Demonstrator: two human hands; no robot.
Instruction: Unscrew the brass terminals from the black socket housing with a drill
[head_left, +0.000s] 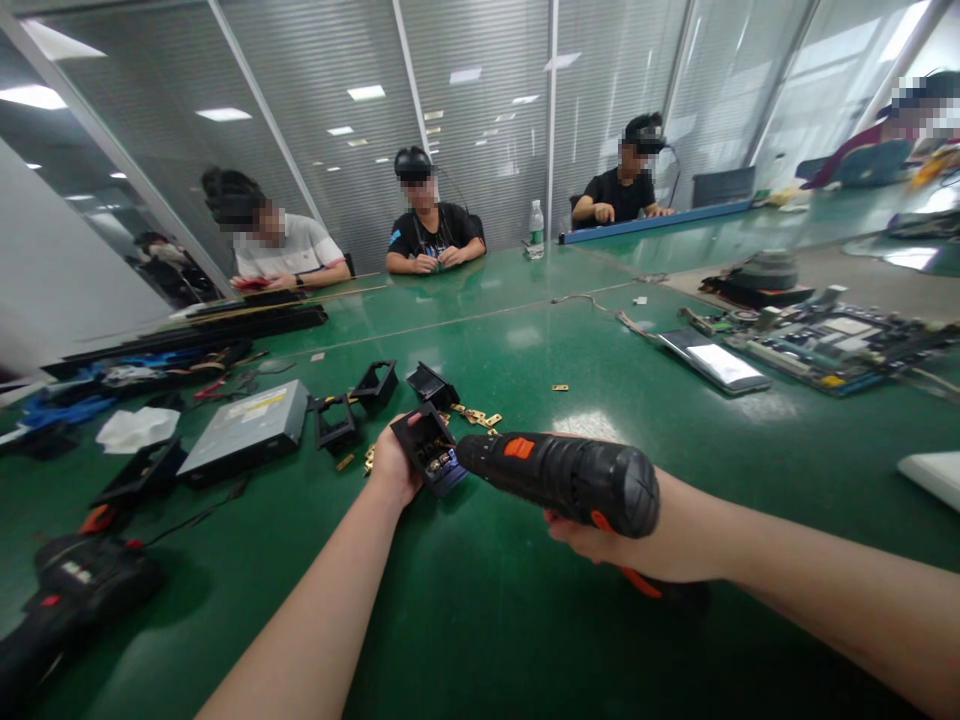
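My left hand [391, 468] grips a small black plastic housing [427, 447] with metal contacts inside, held just above the green table [525, 620]. My right hand [600, 540] is wrapped round the handle of a black electric screwdriver [570, 478] with orange buttons. The tool's nose points left and meets the housing. Behind the housing lie small brass pieces [476, 416] and three more black housings [375, 385].
A grey optical drive [247, 430] and white tissue [135, 428] lie at left, another black and red tool [67, 590] at near left. A phone [712, 362] and circuit board [832, 345] sit at right. Three people sit across the table, with a water bottle [536, 230] near them.
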